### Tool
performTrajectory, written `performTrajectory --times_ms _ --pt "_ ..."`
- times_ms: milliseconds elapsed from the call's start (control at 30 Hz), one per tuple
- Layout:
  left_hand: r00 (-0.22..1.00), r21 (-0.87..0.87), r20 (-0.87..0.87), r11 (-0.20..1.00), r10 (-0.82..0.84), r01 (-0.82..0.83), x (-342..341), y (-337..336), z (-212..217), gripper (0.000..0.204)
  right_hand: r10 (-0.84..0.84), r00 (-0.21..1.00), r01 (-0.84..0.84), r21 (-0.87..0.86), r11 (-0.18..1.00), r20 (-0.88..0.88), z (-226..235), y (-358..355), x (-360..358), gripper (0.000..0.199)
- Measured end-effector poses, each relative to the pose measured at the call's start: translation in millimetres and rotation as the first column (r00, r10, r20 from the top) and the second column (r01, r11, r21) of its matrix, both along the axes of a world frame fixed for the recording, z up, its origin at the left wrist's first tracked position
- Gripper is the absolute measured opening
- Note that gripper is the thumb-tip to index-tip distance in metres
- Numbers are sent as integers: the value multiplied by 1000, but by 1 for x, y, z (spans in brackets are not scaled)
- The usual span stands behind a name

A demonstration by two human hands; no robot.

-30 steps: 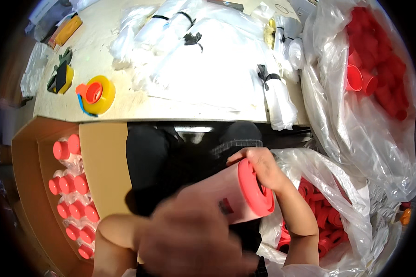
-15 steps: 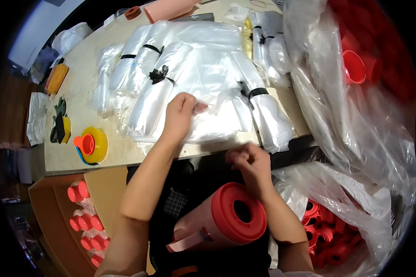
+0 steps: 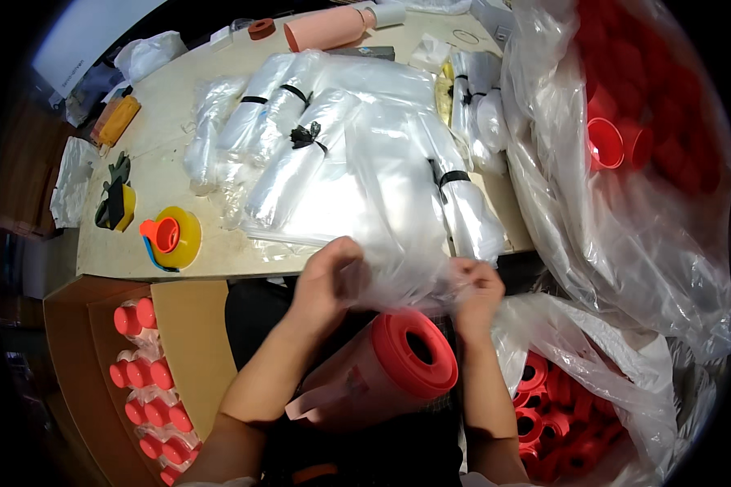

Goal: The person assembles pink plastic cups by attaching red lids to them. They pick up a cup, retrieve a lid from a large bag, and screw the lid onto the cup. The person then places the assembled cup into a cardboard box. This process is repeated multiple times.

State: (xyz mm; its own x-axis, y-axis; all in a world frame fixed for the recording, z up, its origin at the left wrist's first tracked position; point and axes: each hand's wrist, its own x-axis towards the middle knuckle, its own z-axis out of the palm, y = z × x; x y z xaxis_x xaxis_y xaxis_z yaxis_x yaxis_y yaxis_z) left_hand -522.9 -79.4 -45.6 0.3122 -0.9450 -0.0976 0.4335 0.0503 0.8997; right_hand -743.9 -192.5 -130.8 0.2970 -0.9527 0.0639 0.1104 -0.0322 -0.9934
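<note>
A clear plastic bag (image 3: pixel 398 235) stretches between my hands at the table's near edge, its lower part smeared by motion. My left hand (image 3: pixel 330 280) is closed on the bag's left side. On its right side, my right hand (image 3: pixel 477 294) grips the film with bent fingers. Just below the bag, a pink jug (image 3: pixel 333 394) with a handle lies tilted on my lap. Its red round top (image 3: pixel 402 357) has a dark hole in the middle and faces up to the right. Behind my hands lies a stack of flat clear bags (image 3: pixel 309 207).
Bag rolls with black ties (image 3: pixel 284 166) cover the table's middle. A yellow tape roll (image 3: pixel 188 239) sits at left, a pink cylinder (image 3: pixel 325 31) at the back. A carton (image 3: pixel 191 341) of red-capped bottles stands lower left. Plastic sacks (image 3: pixel 625 341) of red parts stand at right.
A clear bag has come off the stack toward me. My left hand has moved down and nearer; my right hand, empty before, has shifted right and now holds the bag too.
</note>
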Motion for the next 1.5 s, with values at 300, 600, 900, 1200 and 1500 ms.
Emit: performTrajectory --times_ms 300,600,900,1200,1500 --pt "942 71 316 993 -115 97 16 55 6 35 -102 995 102 51 993 -15 -19 103 -35 17" --pt "548 412 830 780 -108 -471 -28 289 2 63 556 788 -512 222 830 -265 -4 249 6 45" --pt "-246 -358 840 153 484 -921 101 405 -16 16 984 157 -961 -243 133 -84 148 265 202 60" --pt "-263 -260 965 -153 -1 -953 261 455 -49 59 949 313 -950 2 313 35 98 248 136 51" --pt "-578 424 698 895 -422 -141 15 372 -132 29 519 843 -479 244 844 -141 49 175 -55 26"
